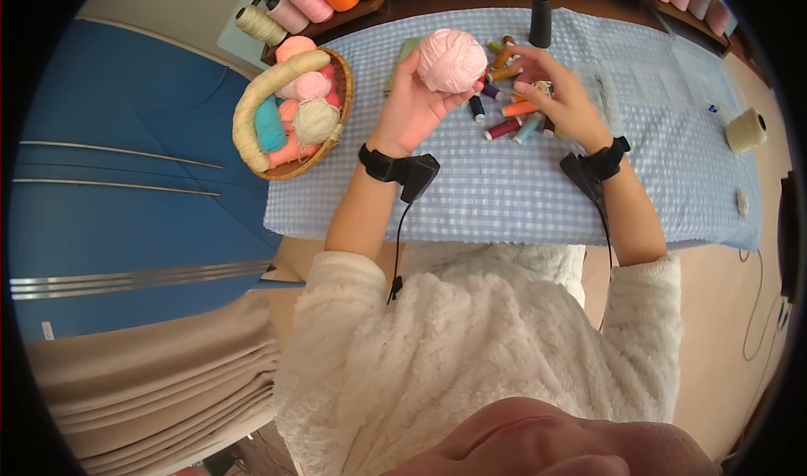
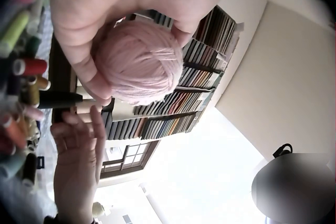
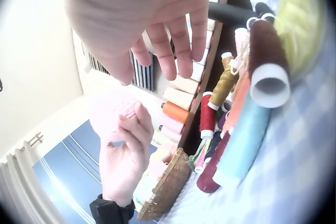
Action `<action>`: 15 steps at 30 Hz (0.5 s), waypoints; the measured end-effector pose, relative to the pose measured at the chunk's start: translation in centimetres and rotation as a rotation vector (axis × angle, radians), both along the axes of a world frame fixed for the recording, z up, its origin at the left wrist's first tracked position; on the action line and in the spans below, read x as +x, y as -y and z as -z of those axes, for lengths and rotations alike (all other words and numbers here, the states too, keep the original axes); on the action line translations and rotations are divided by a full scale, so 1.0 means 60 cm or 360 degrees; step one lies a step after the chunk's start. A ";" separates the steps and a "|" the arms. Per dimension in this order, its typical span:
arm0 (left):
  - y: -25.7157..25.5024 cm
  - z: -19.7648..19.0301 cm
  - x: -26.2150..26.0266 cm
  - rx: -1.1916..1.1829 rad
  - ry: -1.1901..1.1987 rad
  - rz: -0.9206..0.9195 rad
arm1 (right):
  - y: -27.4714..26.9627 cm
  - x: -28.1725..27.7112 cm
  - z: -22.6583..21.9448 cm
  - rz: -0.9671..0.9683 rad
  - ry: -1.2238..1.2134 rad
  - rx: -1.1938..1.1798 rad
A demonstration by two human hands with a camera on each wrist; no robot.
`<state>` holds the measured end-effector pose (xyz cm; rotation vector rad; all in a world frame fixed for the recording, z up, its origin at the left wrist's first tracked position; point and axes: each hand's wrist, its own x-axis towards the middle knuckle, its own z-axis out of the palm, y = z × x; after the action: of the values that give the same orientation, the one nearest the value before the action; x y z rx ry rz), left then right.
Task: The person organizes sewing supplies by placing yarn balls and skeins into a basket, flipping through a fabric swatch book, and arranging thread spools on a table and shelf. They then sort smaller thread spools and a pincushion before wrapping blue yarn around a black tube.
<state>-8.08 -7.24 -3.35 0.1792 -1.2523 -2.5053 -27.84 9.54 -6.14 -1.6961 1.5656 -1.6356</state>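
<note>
Left hand (image 1: 412, 116) cups the ball of yarn (image 1: 452, 60) with thumb and fingers curled round its sides, while the right hand (image 1: 568, 97) is empty, its fingers spread and loosely bent. If the left hold slackens, the ball could slip out and knock the thread spools (image 1: 529, 129) about (round things, likely to roll). It sits at the far end of the left palm, left of the right fingertips and apart from them.
</note>
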 end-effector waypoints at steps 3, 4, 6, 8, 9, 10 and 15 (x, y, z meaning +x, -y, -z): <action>-0.027 0.017 -0.019 -0.0042 0.0125 -0.0043 | 0.003 0.005 0.002 -0.0058 0.0074 -0.0055; -0.029 0.026 -0.022 -0.0113 0.0139 -0.0041 | 0.003 0.009 0.002 -0.0065 0.0134 -0.0059; -0.031 0.050 -0.025 -0.0252 0.0168 -0.0038 | 0.003 0.009 0.005 -0.0089 0.0167 -0.0015; -0.032 0.064 -0.022 -0.0318 0.0095 -0.0072 | 0.005 0.007 0.012 -0.0076 0.0052 -0.0041; -0.032 0.069 -0.021 -0.0350 0.0058 -0.0091 | 0.006 0.006 0.015 -0.0069 0.0026 -0.0050; -0.034 0.073 -0.020 -0.0407 0.0016 -0.0127 | 0.008 0.005 0.017 -0.0069 0.0000 -0.0062; -0.039 0.070 -0.017 -0.0656 -0.0077 -0.0259 | 0.010 0.009 0.026 -0.0187 0.0240 0.0090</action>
<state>-9.09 -4.92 -7.52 0.1135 -1.6272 -2.0527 -27.32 8.95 -7.72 -1.5660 1.4010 -1.6045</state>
